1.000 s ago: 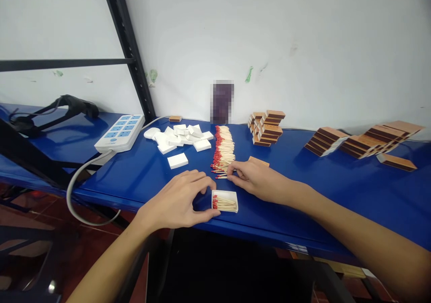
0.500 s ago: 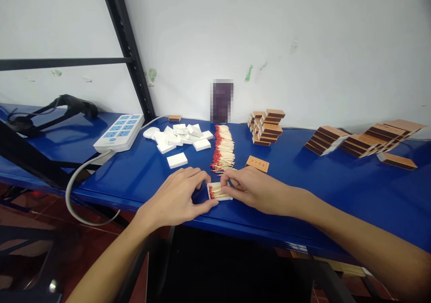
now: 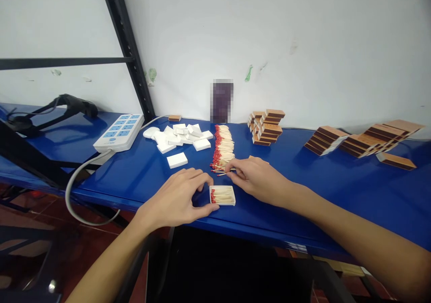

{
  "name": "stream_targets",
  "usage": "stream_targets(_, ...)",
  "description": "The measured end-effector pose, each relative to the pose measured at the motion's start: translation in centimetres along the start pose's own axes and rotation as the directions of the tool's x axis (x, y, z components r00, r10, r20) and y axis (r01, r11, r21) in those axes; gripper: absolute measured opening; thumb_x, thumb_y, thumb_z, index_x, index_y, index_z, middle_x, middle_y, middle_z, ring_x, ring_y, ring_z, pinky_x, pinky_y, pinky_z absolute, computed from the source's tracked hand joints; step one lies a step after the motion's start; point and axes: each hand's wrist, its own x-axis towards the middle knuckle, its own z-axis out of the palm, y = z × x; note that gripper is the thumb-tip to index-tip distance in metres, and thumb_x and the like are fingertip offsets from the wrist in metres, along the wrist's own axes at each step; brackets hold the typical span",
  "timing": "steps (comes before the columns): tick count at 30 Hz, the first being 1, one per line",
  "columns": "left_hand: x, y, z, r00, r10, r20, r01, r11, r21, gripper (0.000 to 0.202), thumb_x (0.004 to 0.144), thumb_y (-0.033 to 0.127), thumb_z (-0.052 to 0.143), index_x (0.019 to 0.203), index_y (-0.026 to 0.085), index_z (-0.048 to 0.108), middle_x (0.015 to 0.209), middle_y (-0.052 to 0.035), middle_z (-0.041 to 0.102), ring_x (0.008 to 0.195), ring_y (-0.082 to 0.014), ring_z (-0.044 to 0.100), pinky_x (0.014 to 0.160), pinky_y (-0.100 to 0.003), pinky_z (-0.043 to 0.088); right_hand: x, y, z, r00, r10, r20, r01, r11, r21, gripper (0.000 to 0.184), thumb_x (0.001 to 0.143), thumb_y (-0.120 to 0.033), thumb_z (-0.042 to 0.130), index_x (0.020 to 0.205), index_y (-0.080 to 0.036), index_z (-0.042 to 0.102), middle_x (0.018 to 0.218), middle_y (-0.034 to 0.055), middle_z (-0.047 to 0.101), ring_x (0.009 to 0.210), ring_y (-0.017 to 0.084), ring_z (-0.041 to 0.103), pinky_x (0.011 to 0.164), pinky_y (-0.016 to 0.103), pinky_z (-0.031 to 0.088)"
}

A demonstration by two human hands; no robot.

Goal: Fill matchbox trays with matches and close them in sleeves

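My left hand (image 3: 183, 196) steadies a small white matchbox tray (image 3: 234, 197) near the table's front edge, its thumb and fingers at the tray's left end. Inside the tray lie several matches (image 3: 222, 196), red heads to the left. Just behind it, my right hand (image 3: 256, 175) has its fingertips pinched at the near end of a long row of loose red-headed matches (image 3: 226, 146). A match (image 3: 221, 174) sticks out leftward from that pinch. Partly hidden behind the right hand is an orange matchbox sleeve (image 3: 259, 159).
Upside-down white trays (image 3: 183, 137) lie heaped at the back left, with a single tray (image 3: 177, 160) nearer. Matchboxes stand in a stack (image 3: 268, 128) at the back and in slanting rows (image 3: 365, 141) on the right. A power strip (image 3: 119, 132) sits left, beside a black rack post (image 3: 129, 47).
My right hand has moved from over the tray back to the near end of the match row. The tray has shifted slightly right and its contents are uncovered. My left hand has barely moved.
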Motion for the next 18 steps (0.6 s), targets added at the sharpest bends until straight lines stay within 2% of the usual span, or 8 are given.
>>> stream_targets(2, -0.05, -0.02, 0.00, 1.000, 0.025, 0.013, -0.025, 1.000, -0.004, 0.026, 0.084, 0.046, 0.063, 0.091, 0.022, 0.057, 0.080, 0.0015, 0.055, 0.077, -0.0182, 0.052, 0.071, -0.031, 0.040, 0.19, 0.55, 0.20, 1.000, 0.002, 0.009, -0.001, 0.996, -0.085, 0.019, 0.094, -0.025, 0.046, 0.089, -0.020, 0.063, 0.061, -0.0021, 0.057, 0.056, 0.013, 0.049, 0.063, 0.028, 0.032)
stream_targets(6, -0.05, -0.12, 0.04, 0.998, 0.062, 0.027, -0.062, 0.998, -0.004, 0.027, 0.084, 0.046, 0.063, 0.093, 0.021, 0.057, 0.080, 0.0011, 0.055, 0.078, -0.0186, 0.052, 0.071, -0.032, 0.039, 0.35, 0.74, 0.19, 0.999, 0.016, 0.038, -0.011, 0.992, -0.129, 0.022, 0.095, -0.027, 0.045, 0.089, -0.021, 0.066, 0.069, 0.0011, 0.064, 0.063, 0.015, 0.055, 0.060, 0.027, 0.031)
stream_targets(18, -0.03, -0.14, 0.12, 0.998, 0.058, 0.035, -0.058, 0.998, -0.007, 0.028, 0.085, 0.047, 0.063, 0.093, 0.021, 0.056, 0.080, 0.0017, 0.053, 0.079, -0.0182, 0.050, 0.072, -0.031, 0.038, 0.09, 0.52, -0.71, 0.987, 0.046, 0.156, -0.030, 0.994, -0.103, 0.018, 0.094, -0.028, 0.045, 0.084, -0.022, 0.059, 0.068, -0.0014, 0.061, 0.060, 0.014, 0.050, 0.067, 0.028, 0.034)
